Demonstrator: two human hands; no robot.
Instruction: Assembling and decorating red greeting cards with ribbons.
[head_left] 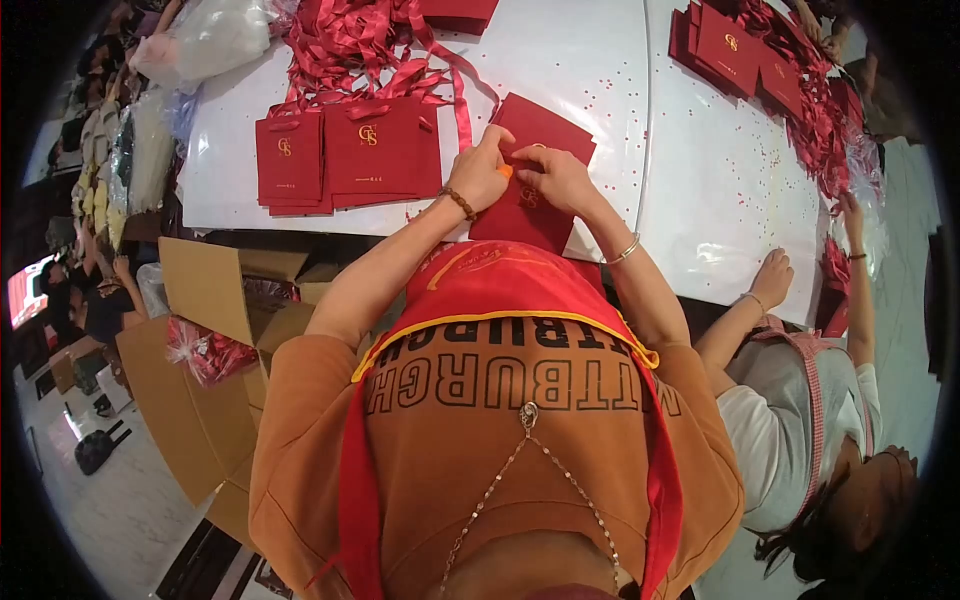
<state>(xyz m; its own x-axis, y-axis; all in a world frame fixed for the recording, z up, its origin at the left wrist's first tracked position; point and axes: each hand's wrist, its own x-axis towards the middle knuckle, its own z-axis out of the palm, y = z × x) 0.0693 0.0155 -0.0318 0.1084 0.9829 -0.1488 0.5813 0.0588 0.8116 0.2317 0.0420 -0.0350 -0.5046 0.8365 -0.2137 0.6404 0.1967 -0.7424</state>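
Observation:
A flat red paper gift bag with gold print lies in front of me at the table's near edge, with another red piece beneath or beside it. My left hand is closed at the bag's left side, its fingertips on the upper part. A small orange thing shows at its thumb; what it is, I cannot tell. From the right, my right hand rests on the bag with bent fingers, thumb and forefinger drawn together. Whatever they pinch is too small to make out. A red ribbon runs down beside my left hand.
Left of my hands lie stacks of red gift bags and a heap of red ribbons. Small red bits dot the white table. An open cardboard box stands at lower left. At right, another person reaches across the table.

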